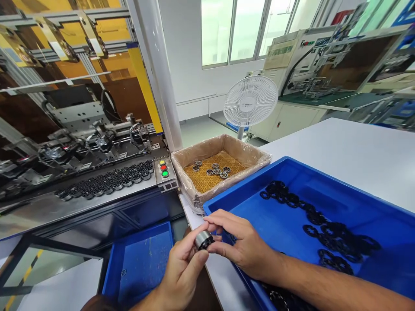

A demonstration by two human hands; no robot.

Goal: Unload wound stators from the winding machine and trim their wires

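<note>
Your left hand (182, 268) and right hand (244, 242), both partly curled, grasp one small cylinder (203, 239), its side shiny silver, its lower end black.

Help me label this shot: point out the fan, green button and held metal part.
Fan (250, 103): head view, centre of its grille.
Green button (165, 174): head view, middle of its cap.
Metal part (203, 239): head view, on its shiny side.
</note>
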